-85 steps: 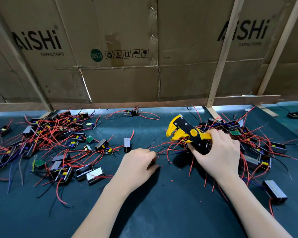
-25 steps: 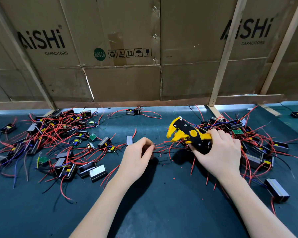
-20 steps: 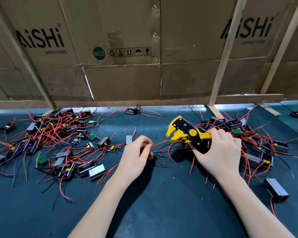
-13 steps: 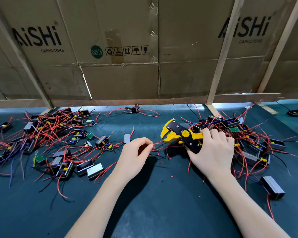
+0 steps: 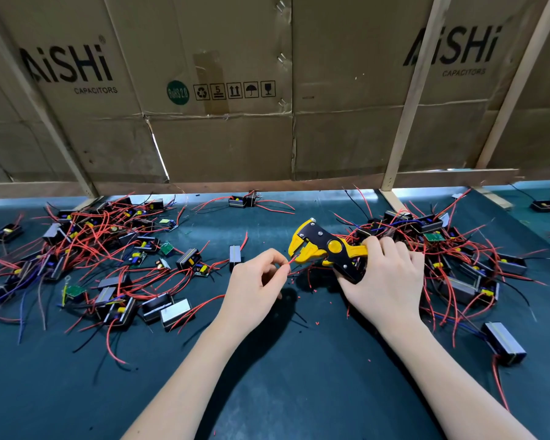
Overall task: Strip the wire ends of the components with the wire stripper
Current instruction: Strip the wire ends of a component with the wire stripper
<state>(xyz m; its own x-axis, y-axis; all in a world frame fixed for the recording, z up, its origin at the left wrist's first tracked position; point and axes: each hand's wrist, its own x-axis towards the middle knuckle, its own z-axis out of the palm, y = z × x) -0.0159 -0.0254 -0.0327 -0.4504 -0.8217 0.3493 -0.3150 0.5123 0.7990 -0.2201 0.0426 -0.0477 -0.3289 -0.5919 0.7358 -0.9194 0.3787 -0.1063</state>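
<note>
My right hand [image 5: 385, 281] grips the handles of a yellow and black wire stripper [image 5: 324, 247], whose jaws point left. My left hand [image 5: 256, 289] pinches a thin red wire [image 5: 292, 259] between thumb and forefinger, and the wire's end lies right at the stripper's jaws. On the dark green mat, a pile of small black components with red wires [image 5: 451, 258] lies behind my right hand. A second, wider pile of components [image 5: 86, 252] spreads over the left side.
A cardboard wall [image 5: 219, 90] on wooden battens closes off the back of the bench. One lone component [image 5: 235, 257] sits just left of my left hand, and another [image 5: 504, 342] lies at the right near my forearm. Red insulation scraps [image 5: 315, 292] dot the mat between my hands.
My left hand picked a red wire from the mat and raised it. My right hand moved the stripper left and down, bringing its jaws to the wire's end.
</note>
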